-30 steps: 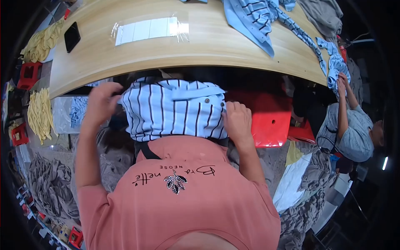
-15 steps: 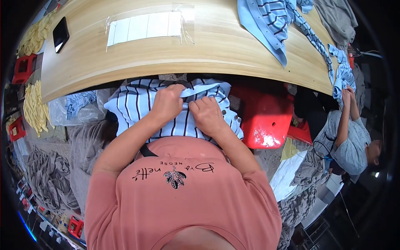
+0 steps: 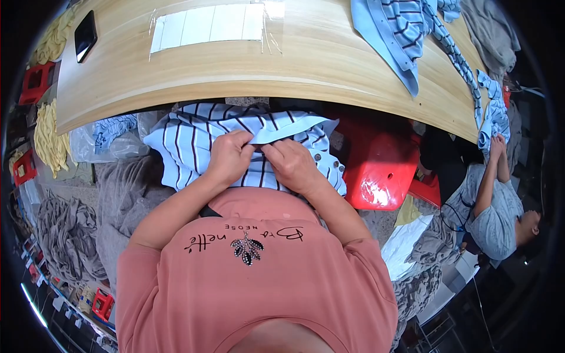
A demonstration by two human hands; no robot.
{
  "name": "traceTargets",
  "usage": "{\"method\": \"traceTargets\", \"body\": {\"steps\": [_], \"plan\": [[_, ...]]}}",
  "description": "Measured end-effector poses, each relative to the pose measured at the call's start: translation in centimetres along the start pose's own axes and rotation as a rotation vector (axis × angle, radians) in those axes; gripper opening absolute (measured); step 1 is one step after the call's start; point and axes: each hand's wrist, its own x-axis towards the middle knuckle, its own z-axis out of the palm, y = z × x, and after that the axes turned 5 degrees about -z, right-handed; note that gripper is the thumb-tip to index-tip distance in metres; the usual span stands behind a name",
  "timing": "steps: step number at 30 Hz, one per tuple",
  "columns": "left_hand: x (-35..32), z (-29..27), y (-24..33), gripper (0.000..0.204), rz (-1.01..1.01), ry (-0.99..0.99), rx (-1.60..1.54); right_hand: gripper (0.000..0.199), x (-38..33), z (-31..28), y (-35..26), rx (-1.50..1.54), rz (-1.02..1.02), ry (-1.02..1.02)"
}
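Observation:
A light blue garment with dark stripes (image 3: 188, 132) lies bunched on my lap, below the edge of the wooden table (image 3: 318, 65). My left hand (image 3: 229, 157) and my right hand (image 3: 292, 165) sit side by side at its middle, both pinching a plain light blue band of the garment (image 3: 288, 133) between fingers and thumbs. Small round snaps (image 3: 329, 162) show on the fabric just right of my right hand.
A clear-wrapped white sheet (image 3: 209, 23) and a black phone (image 3: 86, 35) lie on the table, with more striped blue clothes (image 3: 400, 29) at its right. A red stool (image 3: 376, 170) stands to my right. Another person (image 3: 494, 206) works at far right. Grey fabric piles (image 3: 67, 235) lie left.
One second ago my hands were spread at the garment's two sides. They have come together at its middle and now pinch the plain blue band; the view has tilted slightly.

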Motion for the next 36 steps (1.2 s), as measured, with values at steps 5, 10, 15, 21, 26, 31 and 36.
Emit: {"method": "traceTargets", "body": {"steps": [5,10,15,21,26,31,36], "plan": [[0.8,-0.3,2.2,0.011,-0.051,-0.007,-0.429,0.021,0.2,-0.7,0.1,0.043,0.001,0.135],[1.2,-0.5,3.0,0.007,-0.227,-0.16,-0.771,0.025,0.0,-1.0,-0.2,0.117,-0.013,0.194],[1.5,-0.8,2.8,0.006,-0.31,-0.263,-0.637,0.026,-0.5,-1.5,-0.8,0.025,-0.12,0.256],[2.0,-0.6,1.8,0.006,0.004,-0.433,-0.412,0.023,0.6,-3.0,-1.2,-0.088,-0.283,0.195],[2.1,-2.0,2.8,0.014,-0.198,-0.563,-0.542,0.022,1.1,-3.2,-0.7,-0.055,-0.187,0.159],[1.5,-1.6,1.8,0.014,-0.215,-0.472,-0.561,0.018,1.6,-2.6,-0.7,0.064,-0.149,0.159],[1.1,-1.3,2.0,0.013,-0.207,-0.343,-0.465,0.025,1.7,-2.1,-0.1,0.169,-0.064,0.079]]}}
